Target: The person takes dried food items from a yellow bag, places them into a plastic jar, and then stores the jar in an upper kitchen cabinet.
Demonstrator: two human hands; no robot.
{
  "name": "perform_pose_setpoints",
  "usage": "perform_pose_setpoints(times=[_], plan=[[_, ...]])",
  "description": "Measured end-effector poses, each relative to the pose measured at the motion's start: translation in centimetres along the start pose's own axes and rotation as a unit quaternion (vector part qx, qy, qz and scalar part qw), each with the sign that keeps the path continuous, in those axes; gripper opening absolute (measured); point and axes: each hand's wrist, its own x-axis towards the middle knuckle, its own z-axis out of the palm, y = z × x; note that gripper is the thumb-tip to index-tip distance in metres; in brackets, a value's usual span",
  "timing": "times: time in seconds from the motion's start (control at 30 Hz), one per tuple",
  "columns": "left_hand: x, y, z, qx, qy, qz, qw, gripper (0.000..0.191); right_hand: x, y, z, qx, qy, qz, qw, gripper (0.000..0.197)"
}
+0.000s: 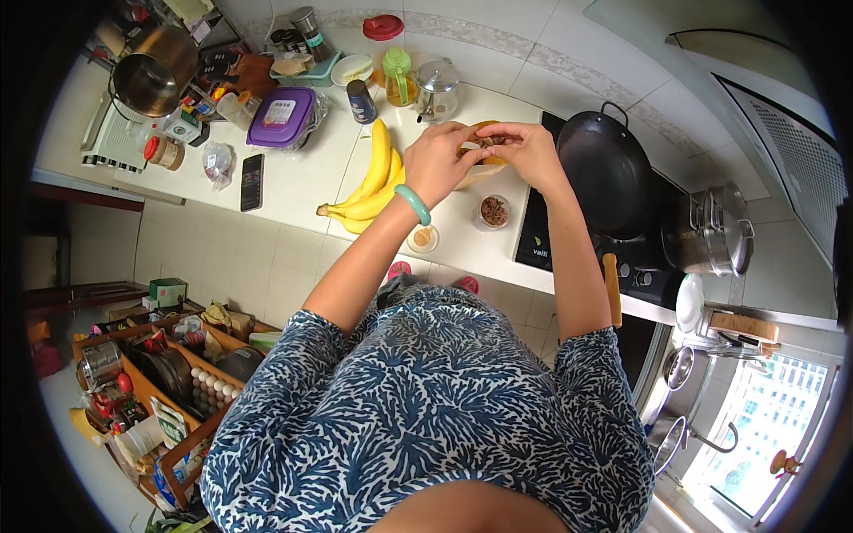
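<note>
My left hand [440, 158], with a green bangle [413, 204] on the wrist, meets my right hand [528, 152] over an open paper-like pouch [481, 174]. The fingers of both hands are at its mouth, where brown dried pieces [490, 141] show; fingers partly hide them. Closer to the counter's front edge stands an open clear jar [493, 212] holding similar brown pieces. A round lid [423, 238] lies by the edge. A bunch of yellow bananas [375, 173] rests beside my left wrist.
A black wok [603, 174] and a steel steamer pot [713, 226] are on the stove at right. Behind my hands stand a glass teapot [436, 93], a green-lidded jug [398, 80] and a dark jar [361, 103]. A phone [252, 182] and purple-lidded box [281, 116] lie left.
</note>
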Motion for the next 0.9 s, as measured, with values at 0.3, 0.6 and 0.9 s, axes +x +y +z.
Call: perform_pose_setpoints(times=[0.3, 0.6, 0.9], plan=[[0.2, 0.1, -0.1, -0.006, -0.003, -0.014, 1.000, 0.034, -0.7, -0.9, 0.0, -0.076, 0.045, -0.037, 0.995, 0.021], [0.7, 0.4, -0.5, 0.038, -0.020, -0.051, 0.998, 0.032, -0.8, -0.5, 0.6, 0.003, 0.090, -0.039, 0.995, 0.019], [0.4, -0.3, 0.1, 0.017, 0.043, 0.009, 0.999, 0.036, -1.0, -0.4, 0.5, 0.128, 0.117, -0.056, 0.983, 0.019]])
